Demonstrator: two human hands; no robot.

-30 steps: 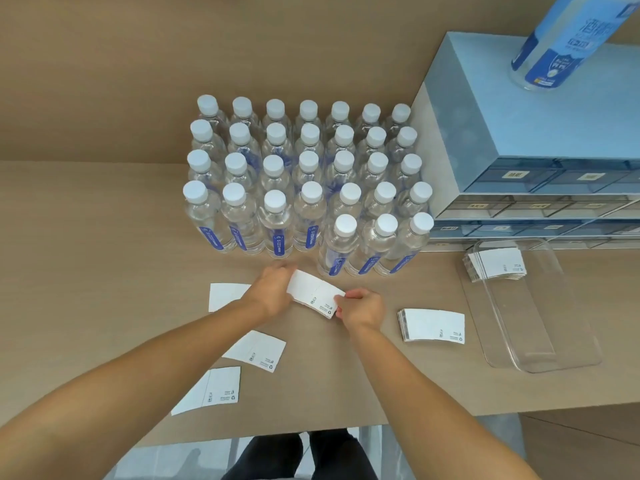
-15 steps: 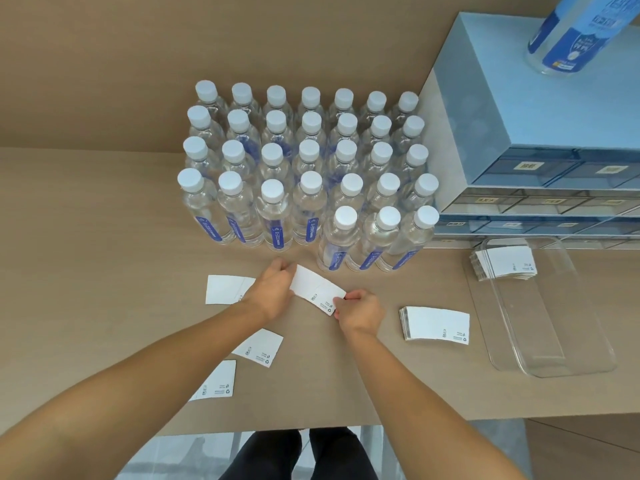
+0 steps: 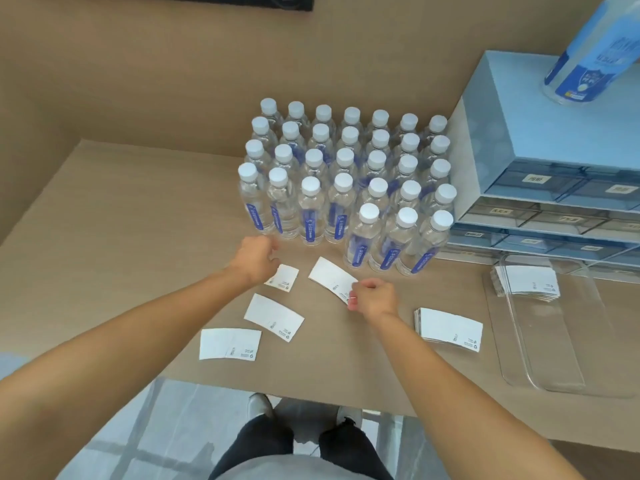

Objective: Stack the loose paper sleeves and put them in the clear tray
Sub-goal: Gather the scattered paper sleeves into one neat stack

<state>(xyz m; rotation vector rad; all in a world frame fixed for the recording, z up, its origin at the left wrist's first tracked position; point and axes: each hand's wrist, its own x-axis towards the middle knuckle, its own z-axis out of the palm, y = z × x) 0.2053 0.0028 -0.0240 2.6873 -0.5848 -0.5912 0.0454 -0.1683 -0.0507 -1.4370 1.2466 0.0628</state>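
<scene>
Right hand (image 3: 372, 297): we pinch one end of a sleeve (image 3: 330, 277) between closed fingers; its far end points toward the bottles (image 3: 346, 188).
Left hand (image 3: 254, 259): we hover it over the next sleeve (image 3: 285, 278), fingers curled; we cannot tell whether they touch the paper.
Loose sleeves: two more single pieces lie flat on the surface (image 3: 121, 237), one (image 3: 273, 317) near the left forearm and one (image 3: 229, 344) close to the near edge.
Stack (image 3: 448, 325): a squared pile waits just beside the tray (image 3: 561, 382), not yet inside it.
Tray: already holds a pile (image 3: 528, 284) at its far end; the near part is bare.
Risk, bottles: our hands work just in front of the front row, so a quick reach for the sleeve there could knock a bottle and topple its neighbours.
Risk, grip: we hold the sleeve by one end only, so we judge it could swing, bend or slip.
Risk, edge: the nearest sleeve could slide off the surface if a forearm brushes it.
Risk, stacking: thin flat paper is hard to lift; we may fan the pile out of square when adding to it.
</scene>
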